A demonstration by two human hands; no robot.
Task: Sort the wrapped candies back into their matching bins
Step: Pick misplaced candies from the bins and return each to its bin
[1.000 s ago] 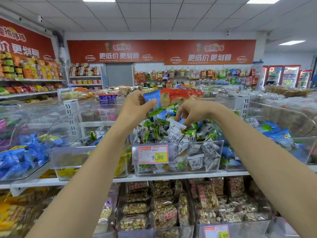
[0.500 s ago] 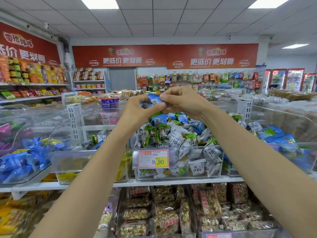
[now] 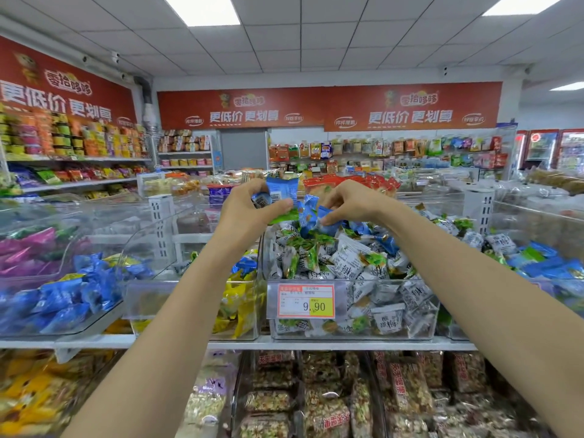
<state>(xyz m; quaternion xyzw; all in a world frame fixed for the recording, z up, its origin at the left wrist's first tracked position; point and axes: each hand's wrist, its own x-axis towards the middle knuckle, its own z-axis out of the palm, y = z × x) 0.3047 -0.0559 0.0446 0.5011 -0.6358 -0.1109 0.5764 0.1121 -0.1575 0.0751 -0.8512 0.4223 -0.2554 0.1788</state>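
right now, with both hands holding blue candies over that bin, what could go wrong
The left hand holds several blue wrapped candies in one bunch. Adding the one the right hand pinches could loosen that grip and drop some back into the clear plastic bin of white-and-green packets. Other blue strays lie half buried at the heap's back and could be missed.
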